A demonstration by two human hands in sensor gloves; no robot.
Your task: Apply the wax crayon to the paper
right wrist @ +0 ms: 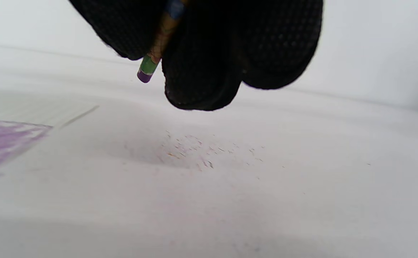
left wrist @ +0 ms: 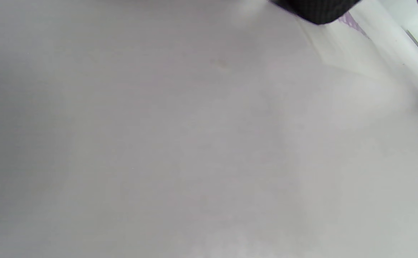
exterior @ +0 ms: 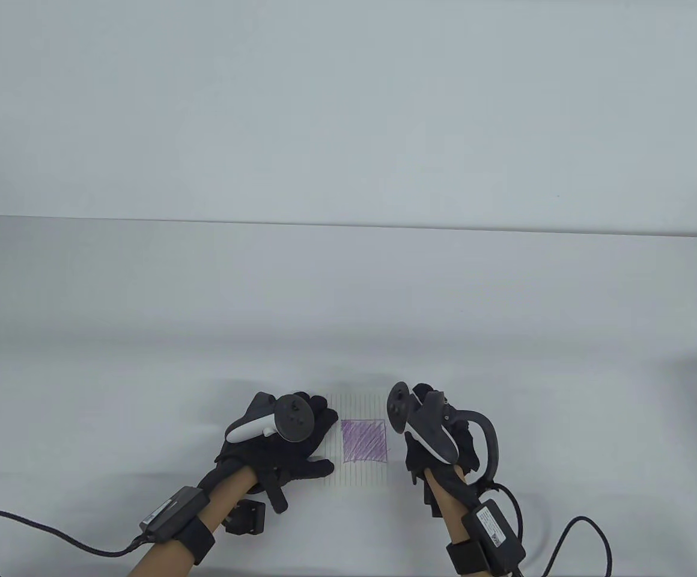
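Observation:
A lined sheet of paper [exterior: 360, 472] lies on the white table, with a purple crayoned square [exterior: 364, 440] in its middle. My left hand [exterior: 300, 442] rests flat on the paper's left part, fingers spread. My right hand [exterior: 429, 442] is just right of the square and grips a wax crayon [right wrist: 155, 53] with a green and orange wrapper. Its purple tip [right wrist: 144, 76] is held a little above the table, off the paper. The purple patch [right wrist: 4, 141] shows at the left of the right wrist view. A left fingertip [left wrist: 316, 10] and a strip of the patch [left wrist: 354, 23] show in the left wrist view.
Small crayon crumbs [right wrist: 198, 150] lie scattered on the table below my right hand. A small black block [exterior: 245, 518] lies beside my left wrist. Cables [exterior: 36, 532] run from both wrists along the front edge. The table's far edge [exterior: 348, 223] meets a pale wall.

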